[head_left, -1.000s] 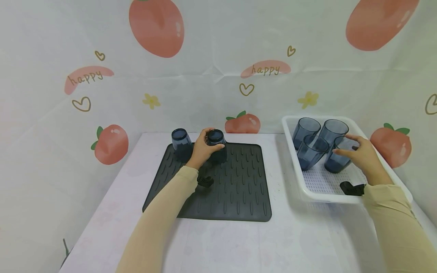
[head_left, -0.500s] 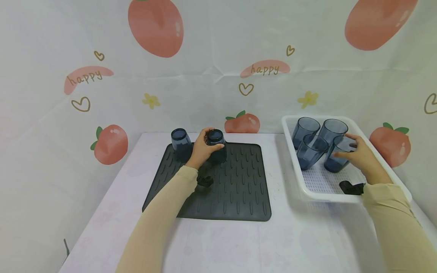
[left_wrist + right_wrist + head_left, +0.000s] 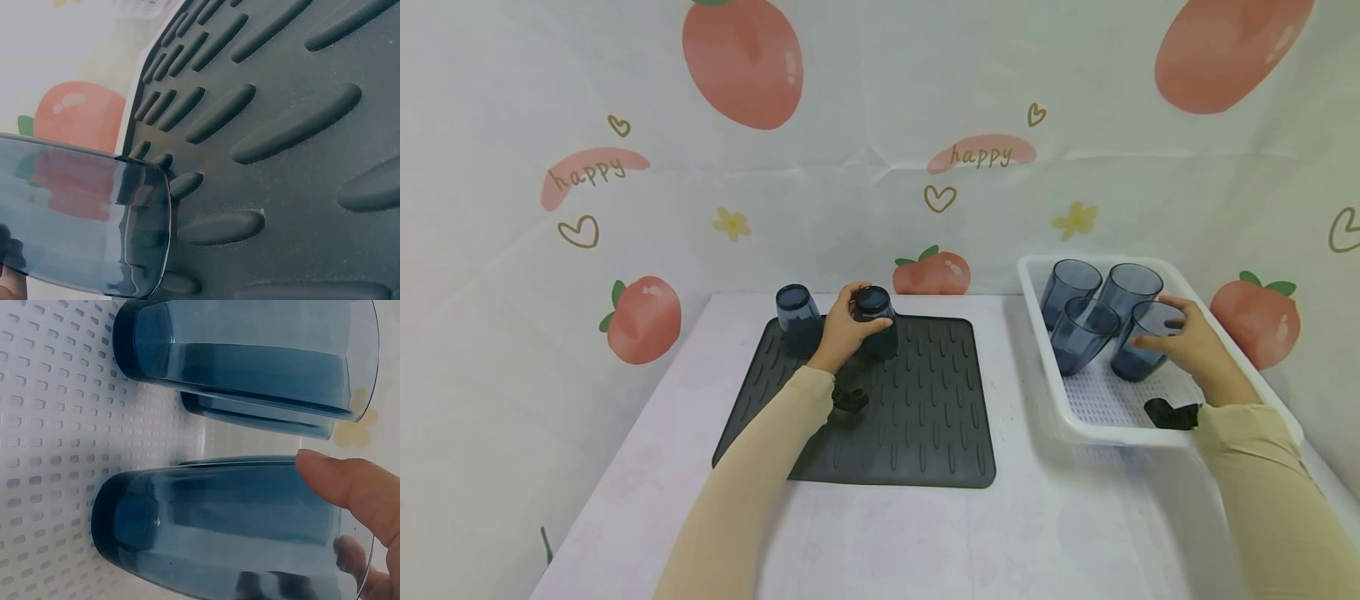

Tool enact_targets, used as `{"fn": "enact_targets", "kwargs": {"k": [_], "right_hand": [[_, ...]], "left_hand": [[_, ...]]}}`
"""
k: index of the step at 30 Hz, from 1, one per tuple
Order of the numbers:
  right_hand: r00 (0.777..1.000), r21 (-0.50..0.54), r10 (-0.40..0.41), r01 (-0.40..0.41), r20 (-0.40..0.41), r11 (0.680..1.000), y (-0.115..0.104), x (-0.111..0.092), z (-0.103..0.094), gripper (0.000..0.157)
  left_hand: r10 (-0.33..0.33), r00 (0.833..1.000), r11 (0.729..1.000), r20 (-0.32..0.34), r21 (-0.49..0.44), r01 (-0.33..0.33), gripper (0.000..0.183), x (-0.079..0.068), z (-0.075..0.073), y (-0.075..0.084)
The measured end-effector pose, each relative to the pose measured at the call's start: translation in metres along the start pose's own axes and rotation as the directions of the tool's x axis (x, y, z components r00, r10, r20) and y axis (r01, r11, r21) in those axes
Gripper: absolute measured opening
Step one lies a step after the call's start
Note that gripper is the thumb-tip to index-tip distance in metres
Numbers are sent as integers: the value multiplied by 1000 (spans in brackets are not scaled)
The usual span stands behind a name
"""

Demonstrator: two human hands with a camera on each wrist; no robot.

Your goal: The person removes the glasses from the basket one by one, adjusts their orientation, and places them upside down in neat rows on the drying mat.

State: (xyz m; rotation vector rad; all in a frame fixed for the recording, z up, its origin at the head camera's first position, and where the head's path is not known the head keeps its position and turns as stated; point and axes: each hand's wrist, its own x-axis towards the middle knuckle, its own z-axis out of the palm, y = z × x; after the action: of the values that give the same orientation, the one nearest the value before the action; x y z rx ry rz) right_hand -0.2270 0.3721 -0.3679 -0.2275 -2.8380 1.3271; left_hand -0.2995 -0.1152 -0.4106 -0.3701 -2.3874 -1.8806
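Note:
In the head view my left hand (image 3: 841,335) grips an upside-down blue drinking glass (image 3: 883,340) over the back of the black ribbed mat (image 3: 917,425). Its rim (image 3: 164,237) is at the mat's ribs in the left wrist view; whether it touches, I cannot tell. Left of that hand a second upturned glass (image 3: 801,321) stands on the mat. My right hand (image 3: 1206,354) holds the near-right glass (image 3: 1135,360) inside the white basket (image 3: 1112,435), thumb on one side near the rim. That glass (image 3: 219,519) is mouth-up; some fingertips show through it.
Three more mouth-up glasses share the basket: one at the front left (image 3: 1078,337), one at the back left (image 3: 1070,287), one at the back right (image 3: 1129,287). They stand close together. A patterned backdrop (image 3: 865,208) rises behind the white table (image 3: 910,542).
Hardly anything differs. Both hands stay in place on their glasses; the right fingers and thumb have closed in slightly around the near-right glass.

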Motion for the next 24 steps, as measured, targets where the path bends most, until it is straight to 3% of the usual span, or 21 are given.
{"fn": "enact_targets", "kwargs": {"k": [10,24], "right_hand": [[997,-31,64,-63,36,998,1,0,-3,103],[999,-50,3,-1,48,999,-9,-8,-3,96]], "left_hand": [[-9,1000,1000,2,-2,9,73,2,0,-4],[12,1000,1000,1,3,-12,71,1,-1,-3]]}}
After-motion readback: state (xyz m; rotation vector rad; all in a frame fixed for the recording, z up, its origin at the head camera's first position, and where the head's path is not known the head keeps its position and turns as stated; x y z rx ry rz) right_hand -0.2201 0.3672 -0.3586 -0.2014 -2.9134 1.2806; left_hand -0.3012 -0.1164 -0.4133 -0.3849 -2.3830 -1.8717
